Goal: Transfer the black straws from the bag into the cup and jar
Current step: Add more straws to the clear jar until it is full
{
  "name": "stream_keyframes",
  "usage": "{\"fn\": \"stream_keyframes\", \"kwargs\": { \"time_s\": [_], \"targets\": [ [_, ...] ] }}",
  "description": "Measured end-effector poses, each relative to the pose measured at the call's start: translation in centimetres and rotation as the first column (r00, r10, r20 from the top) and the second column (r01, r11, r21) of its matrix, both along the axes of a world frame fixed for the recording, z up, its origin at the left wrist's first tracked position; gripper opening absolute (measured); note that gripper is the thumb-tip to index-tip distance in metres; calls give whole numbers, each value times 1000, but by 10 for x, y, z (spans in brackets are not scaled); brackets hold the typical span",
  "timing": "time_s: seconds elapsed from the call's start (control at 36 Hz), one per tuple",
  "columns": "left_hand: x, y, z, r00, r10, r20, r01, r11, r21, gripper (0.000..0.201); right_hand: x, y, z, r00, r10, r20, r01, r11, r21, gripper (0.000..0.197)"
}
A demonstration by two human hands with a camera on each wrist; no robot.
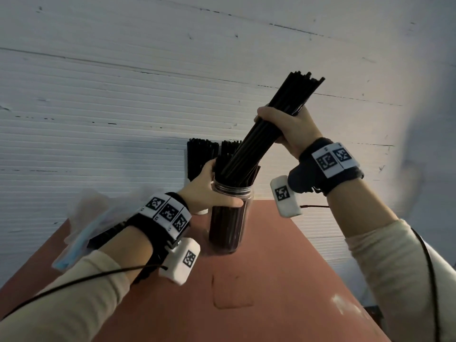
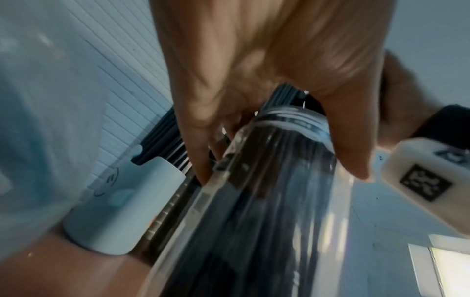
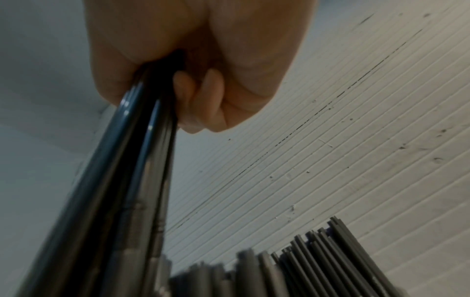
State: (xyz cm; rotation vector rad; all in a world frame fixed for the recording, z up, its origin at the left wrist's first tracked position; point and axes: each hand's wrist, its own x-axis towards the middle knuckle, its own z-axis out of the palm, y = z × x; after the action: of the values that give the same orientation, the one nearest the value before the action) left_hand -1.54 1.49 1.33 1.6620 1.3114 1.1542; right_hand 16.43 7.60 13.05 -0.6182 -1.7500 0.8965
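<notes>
Black straws going into the jar

Plastic bag (image 1: 81,218) lies left on the surface (image 1: 271,280). Left hand (image 1: 207,191) fingers wrap the part-filled jar (image 1: 230,218). Right hand (image 1: 288,127) fingers grip a bundle (image 1: 269,124), its lower ends entering the jar; cup (image 2: 122,201) behind already holds straws

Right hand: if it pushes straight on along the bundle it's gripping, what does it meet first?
Likely the clear jar. The right hand grips a slanted straw bundle whose lower ends already sit in the jar mouth, among straws standing there. The left hand holds the neck. Depth uncertain.
</notes>
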Motion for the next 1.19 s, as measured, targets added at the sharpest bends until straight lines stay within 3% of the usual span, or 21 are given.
{"fn": "stream_keyframes", "kwargs": {
  "time_s": [0.08,0.28,0.39,0.5,0.58,0.72,0.83,0.92,0.97,1.08,1.19],
  "targets": [
    [-13,10,-6,995,7,-96,-8,1000,-9,84,-1,10,-1,999,-8,41,8,1000,22,13],
    [-21,15,-10,989,-35,-145,33,999,-17,93,-8,21,1,995,-54,87,47,996,81,38],
    [-22,15,-12,991,-34,-128,31,999,-21,97,-16,21,-2,980,-64,189,40,991,128,25],
    [-21,13,-13,993,-43,-105,42,999,-18,98,-28,18,-14,931,-79,357,13,983,183,28],
    [-20,12,-15,995,-39,-94,38,999,-11,98,-31,15,-22,920,-60,387,-12,983,182,31],
    [-19,12,-20,998,-34,-51,33,999,-12,91,-32,5,-46,891,-40,453,-43,985,170,19],
    [-16,10,-22,999,-14,-53,14,1000,4,97,-25,-2,-55,900,-79,428,-28,971,237,42],
    [-14,9,-23,999,11,-44,-10,1000,8,103,-18,-5,-56,928,-170,331,77,958,276,75],
    [-12,8,-23,999,34,-42,-33,999,9,104,-15,-9,-54,948,-208,240,117,931,346,85],
    [-7,6,-26,996,79,-30,-79,997,12,106,-12,-18,-49,948,-297,116,176,790,587,55],
    [-3,1,-28,990,128,-65,-126,991,35,104,-15,-20,-64,939,-319,125,175,760,626,30]
  ]
}}
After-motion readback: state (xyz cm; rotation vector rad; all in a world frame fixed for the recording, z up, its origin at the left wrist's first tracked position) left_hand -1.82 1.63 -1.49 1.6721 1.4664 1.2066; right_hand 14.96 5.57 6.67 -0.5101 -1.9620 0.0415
